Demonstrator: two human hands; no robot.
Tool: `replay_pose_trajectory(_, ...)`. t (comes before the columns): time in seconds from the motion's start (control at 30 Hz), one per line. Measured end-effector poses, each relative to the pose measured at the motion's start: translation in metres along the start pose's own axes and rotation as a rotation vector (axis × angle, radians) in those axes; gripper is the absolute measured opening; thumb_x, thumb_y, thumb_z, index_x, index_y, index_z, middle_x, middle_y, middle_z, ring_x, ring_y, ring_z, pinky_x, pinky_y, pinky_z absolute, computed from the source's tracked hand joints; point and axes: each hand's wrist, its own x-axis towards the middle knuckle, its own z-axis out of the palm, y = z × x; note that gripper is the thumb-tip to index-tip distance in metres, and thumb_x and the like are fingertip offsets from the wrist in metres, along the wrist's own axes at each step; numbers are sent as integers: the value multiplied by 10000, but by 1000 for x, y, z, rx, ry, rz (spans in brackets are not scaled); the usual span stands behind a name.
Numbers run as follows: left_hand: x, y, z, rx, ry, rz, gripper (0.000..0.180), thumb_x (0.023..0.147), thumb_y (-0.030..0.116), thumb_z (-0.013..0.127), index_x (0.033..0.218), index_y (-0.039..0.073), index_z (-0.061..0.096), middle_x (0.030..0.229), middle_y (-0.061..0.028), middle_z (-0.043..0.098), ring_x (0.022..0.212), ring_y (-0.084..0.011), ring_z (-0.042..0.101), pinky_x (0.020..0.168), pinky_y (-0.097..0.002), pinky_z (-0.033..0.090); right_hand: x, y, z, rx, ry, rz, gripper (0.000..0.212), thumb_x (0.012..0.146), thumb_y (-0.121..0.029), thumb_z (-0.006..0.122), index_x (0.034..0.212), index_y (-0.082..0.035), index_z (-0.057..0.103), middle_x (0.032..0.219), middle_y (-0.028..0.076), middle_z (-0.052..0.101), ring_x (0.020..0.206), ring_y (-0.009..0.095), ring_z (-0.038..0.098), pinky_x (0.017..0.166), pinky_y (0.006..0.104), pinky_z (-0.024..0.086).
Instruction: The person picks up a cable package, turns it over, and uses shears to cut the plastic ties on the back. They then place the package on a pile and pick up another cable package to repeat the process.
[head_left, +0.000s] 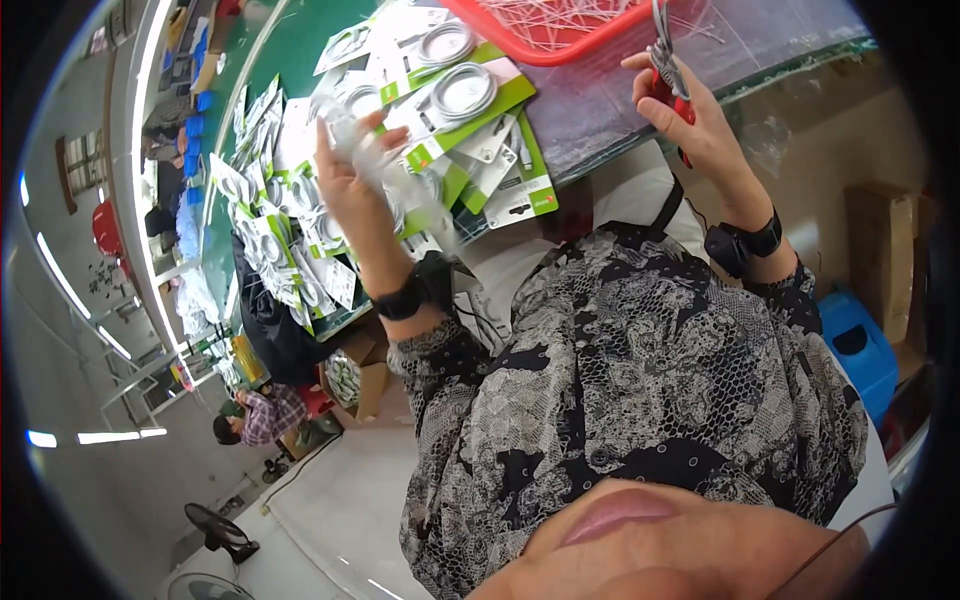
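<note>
My left hand (pixel 357 205) is raised over the left part of the heap, with its fingers partly bent around a whitish, see-through strip (pixel 345 130). Motion smears that strip, so its kind cannot be told. Flat green-and-white packs (pixel 462 92) with coiled white cables lie under and beside this hand. In my right hand (pixel 700 125), near the table's right edge, is a pair of red-handled pliers (pixel 664 62), its metal jaws pointing away from me. The fingers are wrapped round the handles. Each wrist wears a black band.
A red plastic basket (pixel 560 58) full of thin clear strips stands at the far middle of the green-edged table (pixel 600 150). More packs (pixel 265 220) are piled on the left. A blue stool (pixel 858 345) and cardboard boxes (pixel 880 250) are at right. Another person (pixel 270 415) sits far left.
</note>
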Motion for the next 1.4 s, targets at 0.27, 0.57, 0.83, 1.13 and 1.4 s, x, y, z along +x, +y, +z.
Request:
replay_pose_trajectory(0.27,-19,2,76,-1196,-351,-302,661,996,461,382,1441,-17,280,1365,-208,473,1162,-339,561,934,-451,520,5,-1,43,-676,-16,-229,460,768,-129,697,1191,-51,536,943,71,581,865,203,580,768,303,447)
replay_pose_trajectory(0.57,1,14,122,-1285,-564,-195,561,1011,389,381,1432,26,302,1396,-183,421,1205,-385,526,935,-478,529,15,6,35,-990,80,-169,488,713,-145,713,1150,-53,514,996,119,594,955,331,584,811,430,451)
replay_pose_trajectory(0.83,17,21,149,-1231,-517,-119,465,977,169,499,1375,-19,349,1341,-188,469,1172,-373,560,899,-454,556,27,7,16,-926,-28,38,361,748,-157,683,1022,-32,485,908,172,599,882,390,591,726,458,476)
replay_pose_trajectory(1.13,12,22,160,-1115,-562,-87,454,925,69,574,1339,-11,407,1279,-170,538,1116,-324,605,840,-387,571,31,10,3,-848,80,-172,329,758,-138,647,1016,-25,477,879,187,599,858,403,594,720,458,486)
replay_pose_trajectory(1.4,10,12,173,-862,-575,44,460,915,86,584,1339,12,422,1259,-164,575,970,-200,646,796,-313,554,37,4,5,-865,28,-119,359,743,-123,652,1051,-31,492,918,180,600,878,387,597,737,436,489)
